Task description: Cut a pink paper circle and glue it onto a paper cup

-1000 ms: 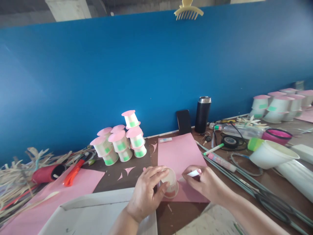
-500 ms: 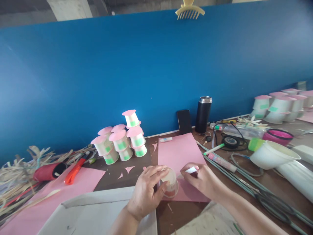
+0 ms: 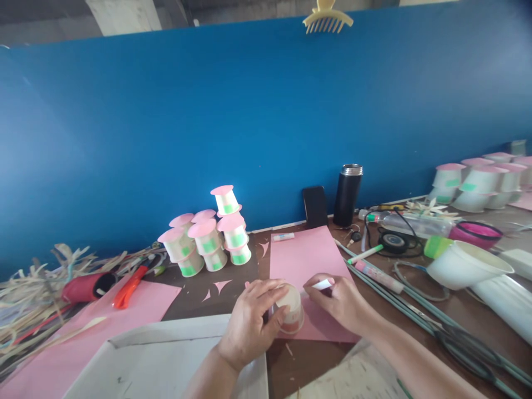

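A small translucent plastic cup (image 3: 292,306) stands upside down near the front edge of a pink paper sheet (image 3: 307,256). Wrapped around the cup's left side, my left hand (image 3: 252,322) holds it down with fingers over its top and thumb at the front. My right hand (image 3: 343,303) grips a white marker (image 3: 323,284) just right of the cup, low over the paper. The marker's tip is hidden behind my fingers. A glue stick (image 3: 284,236) lies at the sheet's far left corner.
Stacked paper cups with pink discs (image 3: 205,238) stand at the back left. A white box lid (image 3: 166,354) lies front left. Scissors (image 3: 461,346), a green-capped marker (image 3: 366,254), a black flask (image 3: 348,194) and a phone (image 3: 315,206) are to the right. A blue partition (image 3: 257,122) rises behind.
My right hand has moved slightly left with the marker, closer to the cup. My left hand keeps its hold on the cup. The whole view has shifted a little.
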Tool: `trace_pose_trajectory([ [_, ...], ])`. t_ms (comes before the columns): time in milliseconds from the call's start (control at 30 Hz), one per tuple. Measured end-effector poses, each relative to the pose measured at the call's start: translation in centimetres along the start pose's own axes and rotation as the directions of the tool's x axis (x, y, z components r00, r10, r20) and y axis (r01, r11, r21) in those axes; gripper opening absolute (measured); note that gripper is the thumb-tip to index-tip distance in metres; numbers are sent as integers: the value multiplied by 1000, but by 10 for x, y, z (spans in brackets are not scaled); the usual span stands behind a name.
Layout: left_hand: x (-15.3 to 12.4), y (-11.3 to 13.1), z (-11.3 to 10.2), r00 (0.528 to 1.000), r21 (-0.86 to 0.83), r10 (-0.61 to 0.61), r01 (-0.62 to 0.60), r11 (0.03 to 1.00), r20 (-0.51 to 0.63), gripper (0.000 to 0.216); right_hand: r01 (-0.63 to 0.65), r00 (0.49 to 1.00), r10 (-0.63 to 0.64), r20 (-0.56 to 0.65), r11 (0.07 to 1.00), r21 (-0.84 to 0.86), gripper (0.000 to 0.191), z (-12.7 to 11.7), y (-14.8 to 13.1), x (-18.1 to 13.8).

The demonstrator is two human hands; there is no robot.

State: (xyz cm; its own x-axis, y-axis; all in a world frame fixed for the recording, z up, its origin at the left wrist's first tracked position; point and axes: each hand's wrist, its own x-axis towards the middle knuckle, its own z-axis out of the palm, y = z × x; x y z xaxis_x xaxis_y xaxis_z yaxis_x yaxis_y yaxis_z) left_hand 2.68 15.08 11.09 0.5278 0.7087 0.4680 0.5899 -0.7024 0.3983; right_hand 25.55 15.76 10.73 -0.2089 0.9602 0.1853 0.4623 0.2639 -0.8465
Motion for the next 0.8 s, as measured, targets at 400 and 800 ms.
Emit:
trace_pose_trajectory([
  [400,1,-1,0,1000,-4,-7,7,1000,9,34,-25,1000,25,1,999,25,19,6,7,7],
  [800,0,1,0,1000,-15,6,-6,1000,-10,34,-42,999,39,30,994,98,21,12,13,11],
])
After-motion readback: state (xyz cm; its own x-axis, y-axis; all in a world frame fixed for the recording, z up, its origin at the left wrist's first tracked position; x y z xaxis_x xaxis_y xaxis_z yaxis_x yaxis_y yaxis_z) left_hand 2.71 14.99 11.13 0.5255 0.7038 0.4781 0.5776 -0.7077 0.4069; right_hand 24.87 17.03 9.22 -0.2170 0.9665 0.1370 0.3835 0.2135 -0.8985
